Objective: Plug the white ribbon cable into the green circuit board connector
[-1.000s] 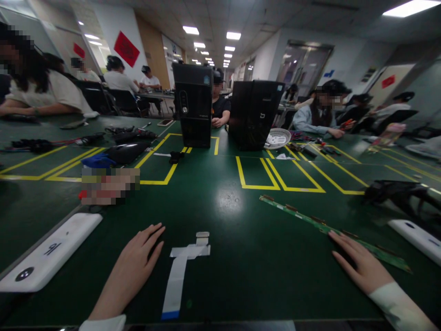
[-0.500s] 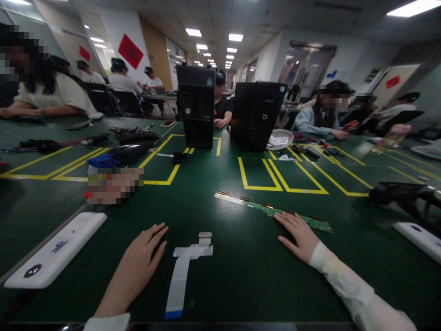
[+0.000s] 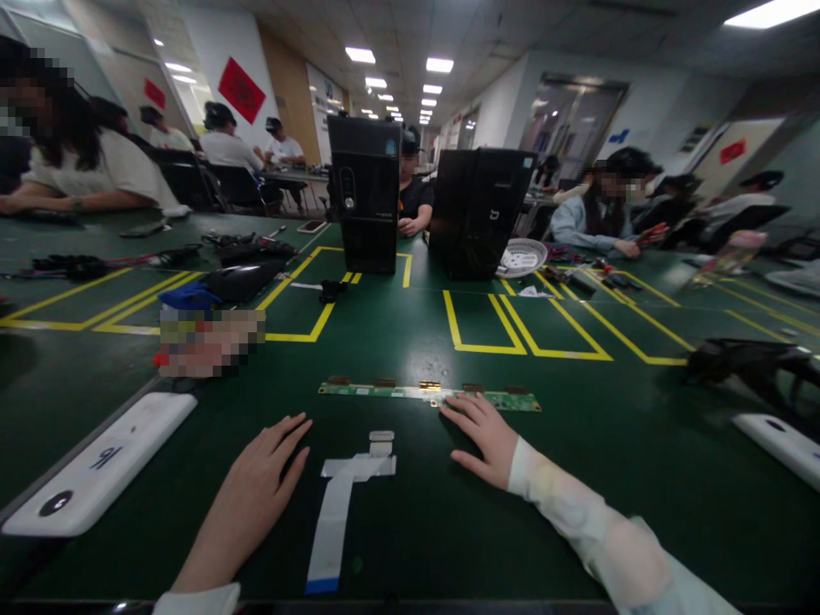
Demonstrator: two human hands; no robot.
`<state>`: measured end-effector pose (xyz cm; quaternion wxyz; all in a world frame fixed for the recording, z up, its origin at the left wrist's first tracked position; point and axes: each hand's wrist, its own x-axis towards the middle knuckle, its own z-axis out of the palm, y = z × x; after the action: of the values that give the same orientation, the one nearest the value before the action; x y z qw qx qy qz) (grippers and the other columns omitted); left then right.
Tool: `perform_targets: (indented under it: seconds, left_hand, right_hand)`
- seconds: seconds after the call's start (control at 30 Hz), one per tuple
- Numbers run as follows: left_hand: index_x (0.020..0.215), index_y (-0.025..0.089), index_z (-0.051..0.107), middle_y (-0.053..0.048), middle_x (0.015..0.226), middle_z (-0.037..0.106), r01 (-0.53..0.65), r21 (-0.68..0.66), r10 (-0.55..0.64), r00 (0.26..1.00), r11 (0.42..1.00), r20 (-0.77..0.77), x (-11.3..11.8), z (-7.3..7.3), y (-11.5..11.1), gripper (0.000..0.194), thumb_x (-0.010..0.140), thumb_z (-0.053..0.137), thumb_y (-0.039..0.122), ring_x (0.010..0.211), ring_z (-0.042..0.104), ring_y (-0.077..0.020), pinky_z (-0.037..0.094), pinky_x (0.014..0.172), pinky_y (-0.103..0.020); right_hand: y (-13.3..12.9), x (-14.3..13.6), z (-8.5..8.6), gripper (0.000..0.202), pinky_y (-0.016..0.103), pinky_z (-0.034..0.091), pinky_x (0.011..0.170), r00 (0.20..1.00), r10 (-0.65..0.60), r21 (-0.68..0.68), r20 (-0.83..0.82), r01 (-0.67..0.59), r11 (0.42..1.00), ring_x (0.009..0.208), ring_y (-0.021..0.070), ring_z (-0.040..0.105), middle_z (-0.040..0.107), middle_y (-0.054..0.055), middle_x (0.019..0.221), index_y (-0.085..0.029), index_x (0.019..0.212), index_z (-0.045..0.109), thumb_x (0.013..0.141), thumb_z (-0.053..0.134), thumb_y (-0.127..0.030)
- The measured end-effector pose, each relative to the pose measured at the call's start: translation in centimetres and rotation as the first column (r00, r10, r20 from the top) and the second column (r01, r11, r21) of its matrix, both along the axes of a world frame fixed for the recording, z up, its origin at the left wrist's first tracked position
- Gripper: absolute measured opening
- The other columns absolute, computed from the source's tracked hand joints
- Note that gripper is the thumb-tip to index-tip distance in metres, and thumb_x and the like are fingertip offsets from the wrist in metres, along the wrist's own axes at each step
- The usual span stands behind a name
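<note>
A long, narrow green circuit board (image 3: 384,392) lies crosswise on the dark green table, with copper-coloured tabs along its far edge. The fingertips of my right hand (image 3: 482,436) rest on or just at its near edge, right of the middle; the hand is flat with the thumb apart. My left hand (image 3: 260,483) lies flat on the tabletop, fingers stretched out, holding nothing. Between the two hands is a white flat ribbon cable (image 3: 331,521), bent like a T, with a connector at its far end and a blue strip at its near end.
Two black computer towers (image 3: 370,205) stand at the back, beside a white basket (image 3: 522,258). A white device (image 3: 102,465) lies at left, another at far right (image 3: 778,444). Yellow tape (image 3: 487,350) marks the table. Tools and cables lie farther off; several people sit around.
My right hand has moved left together with the circuit board, which has turned from slanting to nearly crosswise. My left hand and the ribbon cable stay in place.
</note>
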<state>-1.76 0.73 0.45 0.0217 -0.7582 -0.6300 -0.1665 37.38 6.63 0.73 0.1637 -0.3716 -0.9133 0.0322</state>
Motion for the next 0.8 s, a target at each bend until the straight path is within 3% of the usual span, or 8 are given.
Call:
perform_targets:
  seconds: [0.23,0.4,0.57,0.8]
  left_hand:
    - [0.133,0.019,0.056,-0.012,0.136,0.057,0.001,-0.001,-0.001,1.0,1.0,0.019,0.0,0.0,0.0,0.053,0.094,0.036,0.049,0.124,0.055,-0.0292,0.042,0.105,-0.052]
    - [0.132,0.019,0.056,-0.012,0.136,0.057,0.016,0.021,-0.016,1.0,1.0,0.02,0.1,0.2,0.0,0.053,0.094,0.035,0.048,0.123,0.055,-0.029,0.042,0.105,-0.052]
    - [0.132,0.02,0.056,-0.011,0.137,0.057,0.008,0.012,-0.009,1.0,1.0,0.01,0.1,0.2,0.0,0.051,0.094,0.037,0.047,0.124,0.054,-0.0282,0.042,0.105,-0.051]
    - [0.132,0.018,0.056,-0.012,0.138,0.056,0.019,0.012,-0.019,1.0,1.0,0.001,0.1,0.2,0.0,0.053,0.095,0.034,0.047,0.125,0.053,-0.028,0.04,0.107,-0.051]
  right_hand:
    - [0.1,-4.4,0.3,0.065,0.059,0.021,0.113,0.999,0.047,-0.059,0.017,-0.046,0.997,0.137,0.0316,0.031,0.042,0.014,0.147,-0.018,0.143,0.043,0.09,0.046,-0.055]
    - [0.2,-5.2,0.3,0.062,0.058,0.021,0.114,0.999,0.042,-0.05,0.021,-0.041,0.998,0.139,0.0311,0.029,0.04,0.015,0.148,-0.018,0.142,0.045,0.091,0.045,-0.053]
    - [0.5,-3.5,0.4,0.053,0.057,0.024,0.113,0.995,0.096,0.04,0.009,-0.097,0.995,0.142,0.0294,0.025,0.031,0.016,0.153,-0.019,0.14,0.047,0.095,0.04,-0.048]
    - [2.2,2.1,-0.1,0.043,0.051,0.035,0.109,0.998,0.045,0.11,-0.046,-0.039,0.993,0.136,0.0275,0.037,0.042,0.016,0.145,-0.018,0.132,0.054,0.098,0.039,-0.039]
